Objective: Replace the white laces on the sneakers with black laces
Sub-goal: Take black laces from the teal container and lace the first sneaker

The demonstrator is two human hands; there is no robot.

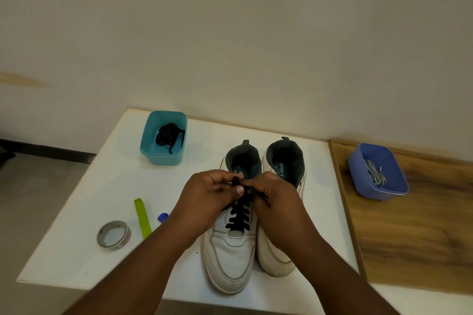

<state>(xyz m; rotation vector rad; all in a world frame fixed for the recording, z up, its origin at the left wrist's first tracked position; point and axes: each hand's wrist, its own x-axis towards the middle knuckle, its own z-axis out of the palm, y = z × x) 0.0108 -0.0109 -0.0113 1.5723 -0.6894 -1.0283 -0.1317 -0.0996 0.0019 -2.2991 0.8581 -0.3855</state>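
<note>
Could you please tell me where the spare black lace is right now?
In the head view, the spare black lace lies bundled inside the teal tub at the white table's far left corner, behind the tape roll and left of the sneakers.

One readable text only: "sparx", dark letters on blue insole label (280,171) inside right-hand sneaker (280,212), running lengthwise down heel bed. Small print beside it too fine to read. Left-hand sneaker (231,245) in front of you shows similar blue insole patch (236,170), marks there illegible and partly hidden behind your hands. No other writing legible anywhere.
</note>
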